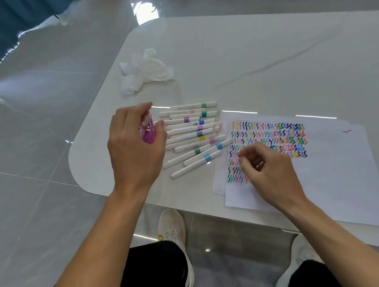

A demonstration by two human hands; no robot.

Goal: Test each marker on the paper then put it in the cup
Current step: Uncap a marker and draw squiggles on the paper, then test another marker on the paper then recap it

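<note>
My right hand (269, 171) is over the near-left part of the paper (333, 167), fingers curled in; can't tell if it's pinching anything. To the left, my left hand (132, 147) is wrapped round the pink cup (148, 135), just beside the markers (192, 134) piled on the table. Crumpled tissue (143, 72) lies farther back.

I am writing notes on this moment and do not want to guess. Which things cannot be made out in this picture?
- Pink object, head view: the left hand gripping it covers most of it, so it is unclear whether it is the cup.
- Right hand, head view: its curled fingers hide whether it holds anything.
- Print on the markers, head view: too small to read.
- Table, head view: cut off by the right edge.
</note>
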